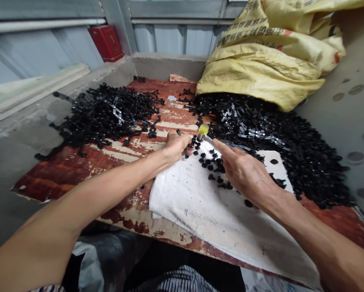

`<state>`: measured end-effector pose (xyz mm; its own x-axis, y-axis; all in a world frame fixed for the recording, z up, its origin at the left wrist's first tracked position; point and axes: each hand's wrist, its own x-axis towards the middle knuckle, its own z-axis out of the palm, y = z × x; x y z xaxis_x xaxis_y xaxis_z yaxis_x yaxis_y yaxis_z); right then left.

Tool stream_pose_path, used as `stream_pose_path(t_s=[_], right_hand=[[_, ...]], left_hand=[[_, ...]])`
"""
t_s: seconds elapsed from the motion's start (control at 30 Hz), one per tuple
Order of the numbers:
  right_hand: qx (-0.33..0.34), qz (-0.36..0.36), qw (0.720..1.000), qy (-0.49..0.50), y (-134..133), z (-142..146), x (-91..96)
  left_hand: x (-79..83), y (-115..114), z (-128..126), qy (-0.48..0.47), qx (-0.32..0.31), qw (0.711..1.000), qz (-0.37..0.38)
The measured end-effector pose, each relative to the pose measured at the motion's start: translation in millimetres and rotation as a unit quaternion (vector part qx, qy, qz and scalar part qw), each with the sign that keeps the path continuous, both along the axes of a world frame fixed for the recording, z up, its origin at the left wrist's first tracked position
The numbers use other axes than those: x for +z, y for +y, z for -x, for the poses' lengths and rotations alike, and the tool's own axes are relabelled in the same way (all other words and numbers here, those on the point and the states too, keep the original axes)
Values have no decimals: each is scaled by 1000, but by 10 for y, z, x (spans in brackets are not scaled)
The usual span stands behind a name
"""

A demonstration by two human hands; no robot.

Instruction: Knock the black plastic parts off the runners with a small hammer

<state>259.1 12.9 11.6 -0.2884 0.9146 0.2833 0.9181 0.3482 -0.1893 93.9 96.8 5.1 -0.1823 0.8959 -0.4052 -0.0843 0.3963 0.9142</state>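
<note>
My left hand (176, 145) is curled shut on a small black part at the far edge of a white cloth (197, 202). My right hand (243, 170) grips the handle of a small hammer with a yellow head (203, 129), which hangs just above the part in the left hand. Several small black round pieces (214, 164) lie scattered on the cloth between the two hands.
A worn red board (78, 170) carries a pile of assembled black parts (105, 113) at the left and a bigger heap of loose black parts (276, 138) at the right. A yellow sack (270, 61) lies behind it. A red box (106, 42) stands on the ledge.
</note>
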Motion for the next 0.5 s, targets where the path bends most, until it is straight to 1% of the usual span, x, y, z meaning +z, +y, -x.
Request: stream_pose_path(t_s=[0.13,0.3,0.43,0.5], right_hand=[[-20,-37,997,63,-43,9,58],[14,-8,999,49,-54,33,-22],[-5,-4,996,87,-31,64,-32],[2,10,995,98,-31,73,5]], left_hand=[[16,4,11,-7,-12,1000,8],[34,-13,14,-1,-14,1000,16],[21,-3,0,1,-18,1000,20],[28,20,3,0,-25,999,22]])
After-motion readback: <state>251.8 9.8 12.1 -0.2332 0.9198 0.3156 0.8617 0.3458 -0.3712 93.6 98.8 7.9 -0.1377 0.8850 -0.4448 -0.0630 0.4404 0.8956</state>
